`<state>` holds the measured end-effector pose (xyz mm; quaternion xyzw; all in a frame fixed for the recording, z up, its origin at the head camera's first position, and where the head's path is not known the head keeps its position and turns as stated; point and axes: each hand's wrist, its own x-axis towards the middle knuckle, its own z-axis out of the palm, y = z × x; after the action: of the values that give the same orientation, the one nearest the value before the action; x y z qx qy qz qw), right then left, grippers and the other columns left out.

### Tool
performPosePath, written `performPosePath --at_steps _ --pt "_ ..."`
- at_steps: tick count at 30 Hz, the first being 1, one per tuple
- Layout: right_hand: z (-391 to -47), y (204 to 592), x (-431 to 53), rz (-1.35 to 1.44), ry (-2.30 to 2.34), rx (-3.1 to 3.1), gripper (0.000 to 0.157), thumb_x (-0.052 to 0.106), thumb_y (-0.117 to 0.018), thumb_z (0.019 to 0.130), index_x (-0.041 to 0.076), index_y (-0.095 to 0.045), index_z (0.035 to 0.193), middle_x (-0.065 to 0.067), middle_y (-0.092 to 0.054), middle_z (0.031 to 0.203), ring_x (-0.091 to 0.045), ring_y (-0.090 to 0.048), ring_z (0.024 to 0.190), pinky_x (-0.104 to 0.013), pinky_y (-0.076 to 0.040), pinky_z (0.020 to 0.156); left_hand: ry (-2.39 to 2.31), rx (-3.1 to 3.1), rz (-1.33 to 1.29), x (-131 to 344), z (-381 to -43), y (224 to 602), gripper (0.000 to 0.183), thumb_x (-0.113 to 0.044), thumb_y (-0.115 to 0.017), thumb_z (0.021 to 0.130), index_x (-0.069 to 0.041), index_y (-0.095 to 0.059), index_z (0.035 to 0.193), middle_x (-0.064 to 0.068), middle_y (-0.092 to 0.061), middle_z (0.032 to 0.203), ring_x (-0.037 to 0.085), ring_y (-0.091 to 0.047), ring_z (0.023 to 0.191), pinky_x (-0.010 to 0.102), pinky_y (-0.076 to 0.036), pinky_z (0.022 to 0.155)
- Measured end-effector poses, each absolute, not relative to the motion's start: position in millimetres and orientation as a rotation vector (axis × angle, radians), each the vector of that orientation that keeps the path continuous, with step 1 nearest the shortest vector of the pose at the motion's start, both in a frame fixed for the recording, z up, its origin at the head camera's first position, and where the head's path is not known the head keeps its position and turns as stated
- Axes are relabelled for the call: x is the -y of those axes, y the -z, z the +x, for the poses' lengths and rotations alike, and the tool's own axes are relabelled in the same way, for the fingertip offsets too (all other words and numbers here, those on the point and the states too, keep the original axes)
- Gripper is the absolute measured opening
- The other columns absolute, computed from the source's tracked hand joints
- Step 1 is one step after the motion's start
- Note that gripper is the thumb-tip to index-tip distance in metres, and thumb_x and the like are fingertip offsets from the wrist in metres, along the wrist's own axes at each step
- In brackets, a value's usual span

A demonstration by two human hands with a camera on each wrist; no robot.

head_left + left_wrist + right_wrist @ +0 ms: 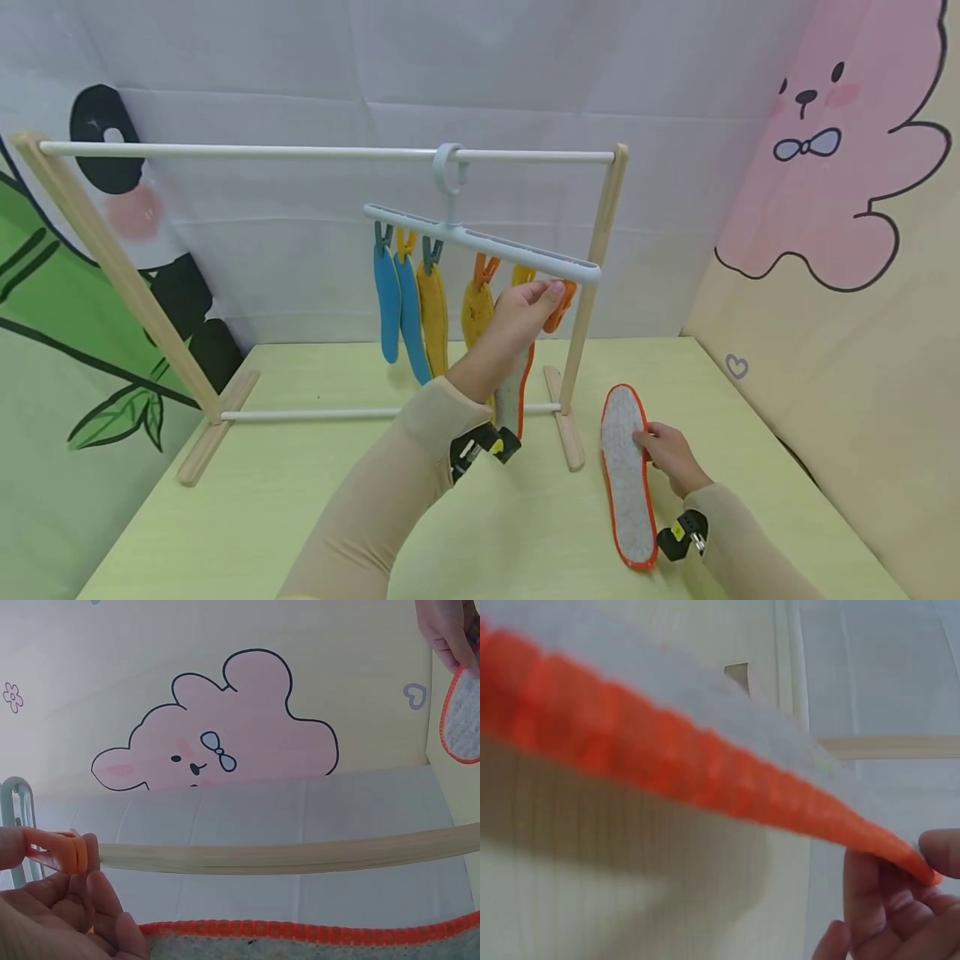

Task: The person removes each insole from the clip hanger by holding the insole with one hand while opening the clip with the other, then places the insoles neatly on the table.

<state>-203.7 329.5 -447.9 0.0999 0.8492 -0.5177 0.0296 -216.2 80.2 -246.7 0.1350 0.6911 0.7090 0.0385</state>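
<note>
My left hand (pixel 510 329) pinches an orange clothespin (pixel 561 307) at the right end of a pale blue clip hanger (pixel 525 248). In the left wrist view, thumb and fingers squeeze the orange clothespin (pixel 69 853). Lower right, my right hand (pixel 675 457) grips the side of a grey felt insole (pixel 626 479) with orange edging, held upright above the table. From the hanger's other clips hang two blue insoles (pixel 387 304), two yellow insoles (pixel 432 312) and a grey orange-edged insole (pixel 512 400), partly hidden by my left hand and wrist.
The hanger hooks over the white top rail (pixel 262 152) of a wooden-legged rack and tilts down to the right. The rack's right post (pixel 595 292) stands close behind my left hand. A lower rail (pixel 315 414) crosses above the pale yellow table (pixel 247 517).
</note>
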Motion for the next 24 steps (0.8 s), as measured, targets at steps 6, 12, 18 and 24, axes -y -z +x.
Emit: performPosePath --at_steps 6,12,18,24 --pt "-205.1 448.9 -331.9 0.296 1.604 -2.603 0.022 0.012 -0.049 0.096 -0.009 -0.056 0.101 -0.001 -0.054 0.077 -0.014 -0.051 0.069 -0.034 -0.041 0.068 -2.165 -2.130 0.415 -80.6 -217.2 246.9 0.036 -0.021 -0.050 0.101 0.002 -0.059 0.127 0.012 -0.062 0.122 0.021 -0.055 0.111 0.037 -0.041 0.101" --pt "-206.0 450.8 -333.2 0.294 1.598 -2.600 0.023 0.013 -0.050 0.097 -0.008 -0.056 0.101 -0.001 -0.054 0.076 -0.014 -0.051 0.069 -0.033 -0.040 0.067 -2.155 -2.142 0.409 -80.9 -217.4 246.2 0.036 -0.021 -0.050 0.101 0.002 -0.059 0.126 0.012 -0.062 0.123 0.021 -0.055 0.112 0.037 -0.040 0.102" --pt "-205.8 452.2 -332.9 0.318 1.590 -2.586 0.026 0.013 -0.049 0.097 -0.010 -0.055 0.106 -0.003 -0.056 0.081 -0.015 -0.052 0.071 -0.033 -0.042 0.069 -2.146 -2.145 0.404 -80.7 -216.8 245.6 0.036 -0.022 -0.050 0.101 0.001 -0.059 0.127 0.012 -0.062 0.124 0.022 -0.054 0.117 0.038 -0.039 0.103" --pt "-204.9 453.8 -331.6 0.314 1.593 -2.584 0.025 0.013 -0.049 0.097 -0.009 -0.055 0.106 -0.004 -0.056 0.083 -0.016 -0.052 0.072 -0.033 -0.043 0.069 -2.149 -2.144 0.399 -80.4 -217.2 246.4 0.035 -0.021 -0.050 0.101 0.001 -0.059 0.126 0.012 -0.062 0.123 0.021 -0.055 0.115 0.037 -0.040 0.102"
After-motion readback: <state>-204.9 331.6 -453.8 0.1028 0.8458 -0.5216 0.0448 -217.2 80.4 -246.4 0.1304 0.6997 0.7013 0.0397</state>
